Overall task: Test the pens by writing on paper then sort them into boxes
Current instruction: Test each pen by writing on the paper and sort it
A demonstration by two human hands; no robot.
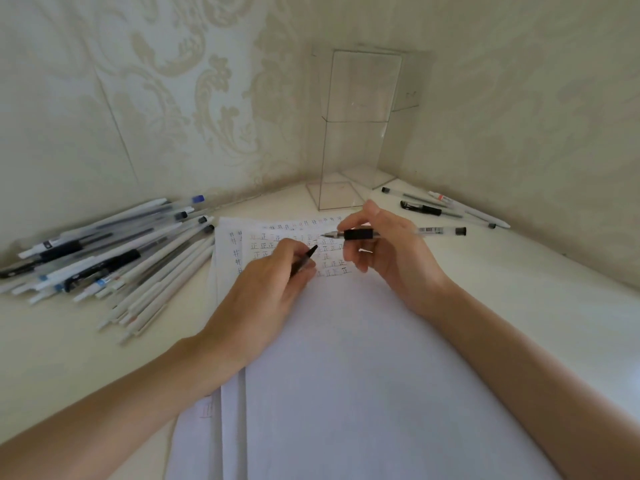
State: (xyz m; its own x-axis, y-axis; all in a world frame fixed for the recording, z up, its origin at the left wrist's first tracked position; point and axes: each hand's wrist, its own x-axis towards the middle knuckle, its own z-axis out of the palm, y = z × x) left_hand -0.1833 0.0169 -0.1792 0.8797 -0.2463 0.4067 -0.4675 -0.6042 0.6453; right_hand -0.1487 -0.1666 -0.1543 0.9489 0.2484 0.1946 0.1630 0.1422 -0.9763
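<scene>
White paper sheets (346, 358) lie in front of me, with rows of written test marks at their far end. My right hand (384, 251) holds a clear pen (429, 231) with a black grip level above those marks, its bare tip pointing left. My left hand (266, 289) grips a black pen cap (306, 259) just left of that tip. Two clear boxes (346, 133) stand upright in the corner beyond the paper.
A big pile of pens (114, 261), mostly white and black, lies on the table to the left. A few pens (446, 206) lie at the right near the wall. Patterned walls close in behind and to the right.
</scene>
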